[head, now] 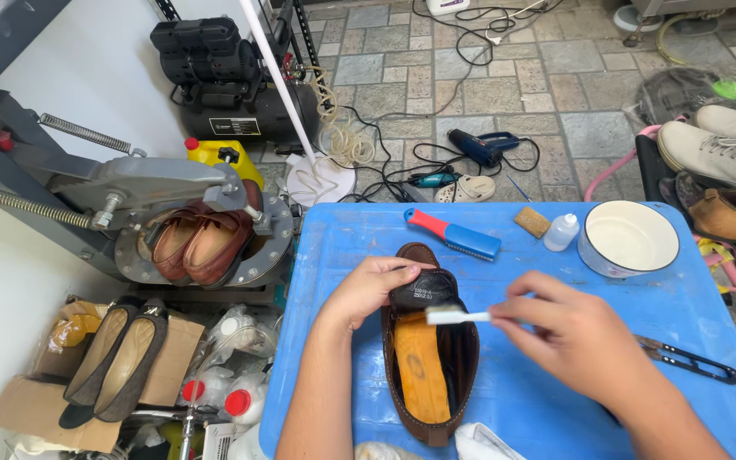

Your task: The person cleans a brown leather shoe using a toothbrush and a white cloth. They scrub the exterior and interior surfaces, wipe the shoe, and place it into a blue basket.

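A brown shoe (423,388) lies on the blue table (538,281), heel end toward me. Its black insole (423,291) is lifted at the toe end, baring an orange-tan inner sole (422,366). My left hand (366,288) holds the raised insole at the shoe's left side. My right hand (574,334) grips a white toothbrush (455,316), whose head sits just over the shoe opening under the insole.
On the table stand a white bowl (629,238), a small white bottle (561,232), a tan block (532,221), a red-and-blue brush (453,233) and black snips (692,359). A shoe press (189,223) with brown shoes stands left; a compressor, cables and more shoes surround.
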